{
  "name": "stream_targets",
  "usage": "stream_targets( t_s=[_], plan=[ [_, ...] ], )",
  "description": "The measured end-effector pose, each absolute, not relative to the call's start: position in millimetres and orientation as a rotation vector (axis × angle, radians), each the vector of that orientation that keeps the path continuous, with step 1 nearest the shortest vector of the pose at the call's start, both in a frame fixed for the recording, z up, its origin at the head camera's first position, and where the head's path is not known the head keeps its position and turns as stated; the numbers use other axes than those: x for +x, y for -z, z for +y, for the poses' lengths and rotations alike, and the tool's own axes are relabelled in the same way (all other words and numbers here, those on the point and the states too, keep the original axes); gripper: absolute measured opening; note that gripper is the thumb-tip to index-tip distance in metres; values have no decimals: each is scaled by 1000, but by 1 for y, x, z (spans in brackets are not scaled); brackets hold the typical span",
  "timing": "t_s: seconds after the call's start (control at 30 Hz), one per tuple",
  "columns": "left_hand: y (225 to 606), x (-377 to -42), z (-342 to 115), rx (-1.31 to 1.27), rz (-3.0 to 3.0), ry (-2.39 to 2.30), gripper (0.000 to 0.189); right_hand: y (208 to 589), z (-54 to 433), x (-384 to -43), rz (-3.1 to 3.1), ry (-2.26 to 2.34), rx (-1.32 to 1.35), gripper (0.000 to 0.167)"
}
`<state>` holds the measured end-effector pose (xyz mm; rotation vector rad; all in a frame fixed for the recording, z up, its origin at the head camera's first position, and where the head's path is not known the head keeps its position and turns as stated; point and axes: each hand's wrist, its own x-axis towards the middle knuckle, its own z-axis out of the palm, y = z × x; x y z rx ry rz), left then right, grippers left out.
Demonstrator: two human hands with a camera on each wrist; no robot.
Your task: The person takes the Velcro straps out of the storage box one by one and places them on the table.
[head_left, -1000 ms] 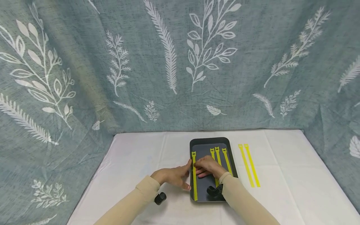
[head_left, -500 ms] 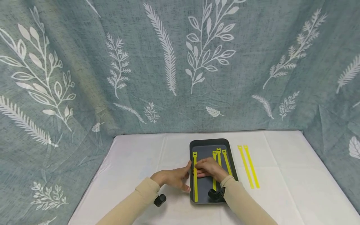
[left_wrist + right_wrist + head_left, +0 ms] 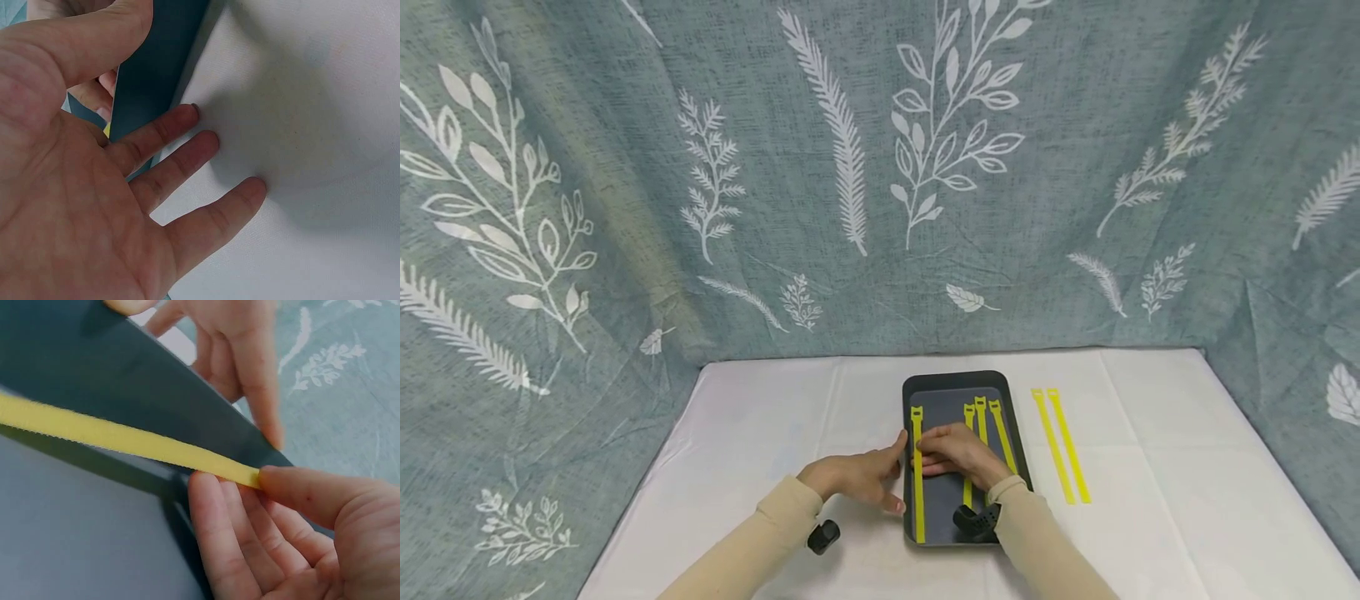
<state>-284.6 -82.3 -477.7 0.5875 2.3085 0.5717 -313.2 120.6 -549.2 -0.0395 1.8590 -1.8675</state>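
Note:
A yellow hook-and-loop cable tie (image 3: 918,500) lies lengthwise along the left side of a dark grey tray (image 3: 953,381). My right hand (image 3: 959,452) reaches into the tray and pinches this tie between thumb and fingers; the right wrist view shows the thumb on the strap (image 3: 144,441), which stands slightly off the tray floor. Outside the left wall, my left hand (image 3: 863,477) has its fingers spread, and its index fingertip and thumb rest at the tray's edge. Three more yellow ties (image 3: 981,410) lie in the tray's right half, partly hidden by my right hand and forearm.
Two yellow cable ties (image 3: 1063,446) lie side by side on the white tablecloth (image 3: 1165,467) right of the tray. A leaf-patterned blue-green curtain (image 3: 850,317) hangs behind the table. Each wrist wears a small black camera (image 3: 823,537).
The pinched tie has shifted slightly right, away from the tray's left wall. One tie by my right hand has turned a little. My left hand keeps its place.

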Motion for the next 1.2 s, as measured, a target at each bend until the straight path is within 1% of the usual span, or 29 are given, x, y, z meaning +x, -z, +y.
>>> stream_targets(
  t_s=[0.43,0.8,1.07,1.2],
  plan=[
    [477,-284,-85,581,2300,-596,113,554,121,-316,1787,1901,-136,29],
    [477,-284,-84,571,2307,-589,114,552,123,-315,1796,1911,-149,31],
    [479,-285,-84,649,2325,-549,113,550,127,-314,1747,1992,-120,31],
    [477,-284,-85,641,2320,-551,113,550,127,-314,1724,2039,-98,32]
  ],
)
